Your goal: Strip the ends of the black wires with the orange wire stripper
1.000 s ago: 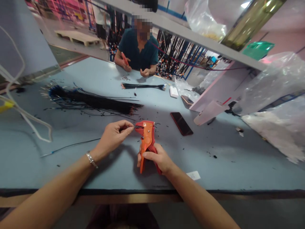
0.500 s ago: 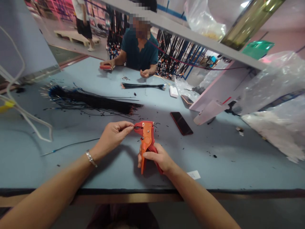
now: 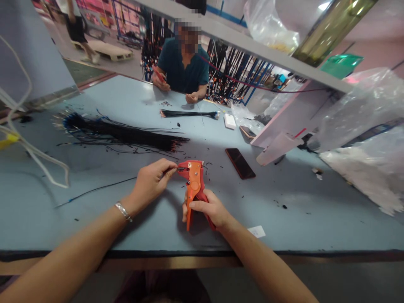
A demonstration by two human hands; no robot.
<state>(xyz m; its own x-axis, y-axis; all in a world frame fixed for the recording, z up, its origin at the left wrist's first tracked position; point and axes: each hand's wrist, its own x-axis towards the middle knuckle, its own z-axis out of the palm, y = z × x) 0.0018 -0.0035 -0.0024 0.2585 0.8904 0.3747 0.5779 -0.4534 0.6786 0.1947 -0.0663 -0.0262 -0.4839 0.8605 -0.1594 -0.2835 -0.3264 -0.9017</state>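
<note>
Between thumb and fingertips, my left hand [image 3: 152, 180] pinches a thin black wire [image 3: 104, 185]. Its tail runs left across the table to a blue-sleeved end, and its other end is at the jaws of an orange and red wire stripper [image 3: 195, 181]. My right hand [image 3: 211, 209] is wrapped round the stripper's handles, jaws facing left. Whether the jaws grip the wire cannot be made out. A thick bundle of black wires [image 3: 126, 131] with copper-coloured tips at its right end lies beyond my left hand.
A phone [image 3: 240, 163] lies right of the stripper, and a white card [image 3: 256, 231] near the front edge. Across the table [image 3: 299, 231], a co-worker [image 3: 183, 63] sits behind a smaller wire bundle [image 3: 189, 114]. Plastic bags [image 3: 362, 168] are heaped at right; white cables [image 3: 38, 155] hang at left.
My left hand has shifted very slightly, its fingers still at the stripper's jaws. My right hand stays put. The co-worker's hand with the red tool has come up and inward. A walking person moved left.
</note>
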